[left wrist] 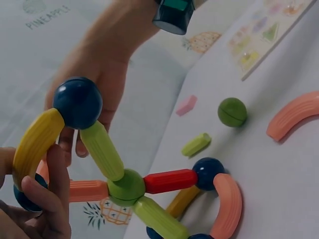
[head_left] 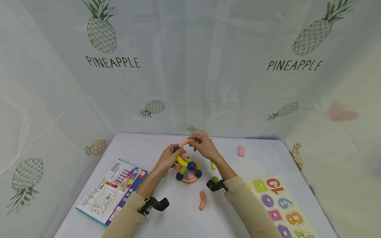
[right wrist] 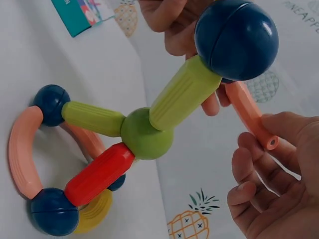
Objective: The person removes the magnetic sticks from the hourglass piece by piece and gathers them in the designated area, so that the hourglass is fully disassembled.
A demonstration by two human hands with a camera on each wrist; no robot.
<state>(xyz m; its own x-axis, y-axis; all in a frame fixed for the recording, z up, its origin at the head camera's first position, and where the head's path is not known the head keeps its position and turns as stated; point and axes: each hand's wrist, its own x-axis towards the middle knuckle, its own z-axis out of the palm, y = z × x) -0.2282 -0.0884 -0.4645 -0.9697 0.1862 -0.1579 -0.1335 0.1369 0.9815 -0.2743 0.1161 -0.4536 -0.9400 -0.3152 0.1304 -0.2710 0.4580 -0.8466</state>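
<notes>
A ball-and-stick frame of magnetic toy pieces stands on the table, its green centre ball (left wrist: 126, 186) joined to light-green sticks (right wrist: 93, 118) and a red stick (right wrist: 99, 174). Blue balls (head_left: 191, 166) and curved sticks form its base. My left hand (head_left: 165, 161) grips the upper part around a yellow curved stick (left wrist: 36, 142) and a dark blue ball (left wrist: 31, 194). My right hand (head_left: 205, 147) pinches the free end of an orange curved stick (right wrist: 244, 104) between thumb and fingers. Its other end meets the blue ball by my left hand; the contact is partly hidden.
An orange curved stick (head_left: 202, 200) lies in front. A green ball (left wrist: 232, 112), a short light-green stick (left wrist: 196, 145) and a pink block (head_left: 241, 151) lie to the right. A toy box (head_left: 113, 191) is at left, a number-and-shape board (head_left: 275, 206) at right.
</notes>
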